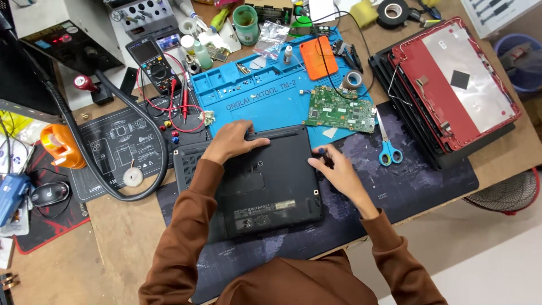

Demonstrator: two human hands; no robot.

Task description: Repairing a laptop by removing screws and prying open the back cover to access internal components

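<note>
Desk mat [429, 181] bears laptop [254, 181] underside-up, long axis running left-right.

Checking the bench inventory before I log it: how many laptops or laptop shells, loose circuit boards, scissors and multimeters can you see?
Laptops or shells: 2, the black laptop under both hands, the red lid stack
Loose circuit boards: 1, green board
Scissors: 1, blue-handled scissors
Multimeters: 1, black multimeter
Total: 5
</note>
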